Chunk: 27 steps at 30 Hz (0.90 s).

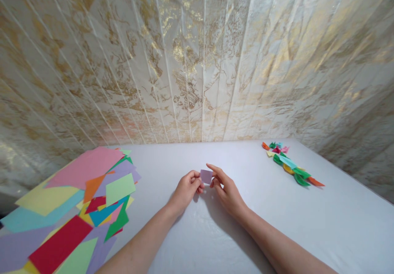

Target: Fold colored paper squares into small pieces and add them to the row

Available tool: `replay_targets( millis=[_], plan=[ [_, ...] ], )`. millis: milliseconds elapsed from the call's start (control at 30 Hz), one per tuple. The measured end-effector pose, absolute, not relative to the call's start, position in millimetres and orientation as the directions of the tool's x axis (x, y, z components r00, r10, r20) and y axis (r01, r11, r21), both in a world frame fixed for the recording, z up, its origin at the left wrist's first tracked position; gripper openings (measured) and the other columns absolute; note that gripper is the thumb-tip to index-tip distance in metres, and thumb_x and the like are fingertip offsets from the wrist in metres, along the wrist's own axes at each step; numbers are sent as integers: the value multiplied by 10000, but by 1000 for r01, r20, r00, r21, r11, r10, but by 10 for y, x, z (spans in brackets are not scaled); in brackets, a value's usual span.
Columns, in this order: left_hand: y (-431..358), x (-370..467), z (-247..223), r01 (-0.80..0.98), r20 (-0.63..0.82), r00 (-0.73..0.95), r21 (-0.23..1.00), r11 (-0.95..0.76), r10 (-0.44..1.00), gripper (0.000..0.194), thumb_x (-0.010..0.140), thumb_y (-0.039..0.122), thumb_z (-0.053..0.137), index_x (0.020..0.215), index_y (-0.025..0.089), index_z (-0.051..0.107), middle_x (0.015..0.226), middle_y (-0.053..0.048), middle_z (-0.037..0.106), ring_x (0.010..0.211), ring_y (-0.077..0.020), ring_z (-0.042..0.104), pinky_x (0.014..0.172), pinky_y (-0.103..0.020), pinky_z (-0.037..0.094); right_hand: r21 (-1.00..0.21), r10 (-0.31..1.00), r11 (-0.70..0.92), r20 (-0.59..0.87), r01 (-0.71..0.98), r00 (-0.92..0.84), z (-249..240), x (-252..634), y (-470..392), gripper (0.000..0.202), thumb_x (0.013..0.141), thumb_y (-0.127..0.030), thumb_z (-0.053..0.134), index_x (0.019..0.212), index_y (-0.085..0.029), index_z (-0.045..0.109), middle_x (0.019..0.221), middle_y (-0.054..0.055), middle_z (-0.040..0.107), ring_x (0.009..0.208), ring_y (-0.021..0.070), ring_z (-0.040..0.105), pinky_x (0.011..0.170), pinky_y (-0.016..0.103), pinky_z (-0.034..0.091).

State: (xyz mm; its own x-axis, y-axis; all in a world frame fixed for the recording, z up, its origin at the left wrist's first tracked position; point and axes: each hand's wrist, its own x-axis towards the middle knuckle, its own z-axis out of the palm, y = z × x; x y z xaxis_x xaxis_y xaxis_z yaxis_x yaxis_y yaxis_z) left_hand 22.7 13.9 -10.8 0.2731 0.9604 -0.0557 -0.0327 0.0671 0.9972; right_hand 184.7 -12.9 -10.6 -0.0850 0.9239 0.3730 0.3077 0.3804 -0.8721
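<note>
A small purple paper piece is held up between my two hands, a little above the white table. My left hand pinches its left edge between thumb and fingers. On the other side, my right hand has its fingertips at the right edge of the paper, with the index finger stretched out above it and the thumb below. Both hands are near the middle of the table, and their shadows fall on the surface beneath.
Coloured paper sheets and scraps are heaped on the left of the white table. Small folded paper pieces in several colours lie in a row at the back right. A gold-patterned curtain hangs behind the table.
</note>
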Motion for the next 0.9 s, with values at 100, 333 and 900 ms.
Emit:
replay_targets(
  millis=[100,333,900],
  plan=[
    [140,211,-97,-21,-67,292,997,77,954,201,783,352,617,813,154,605,633,17,603,530,-97,542,565,-218,420,-815,889,456,435,357,-142,-103,1862,-125,392,823,-96,442,1102,-256,666,936,38,631,804,173,587,762,318,459],
    [124,207,-54,0,-77,301,997,80,951,319,767,473,653,732,161,595,599,15,595,503,-97,527,532,-217,401,-855,930,368,346,366,-128,-99,1862,-103,221,792,-108,477,919,-210,628,881,14,634,776,158,583,760,303,472],
    [69,279,-180,99,-44,367,995,8,929,352,797,517,619,796,166,597,624,1,632,493,-105,533,488,-216,403,-951,974,222,226,217,-10,-196,1861,-26,216,854,-382,592,743,-199,568,693,16,620,655,172,557,617,300,427]
  ],
)
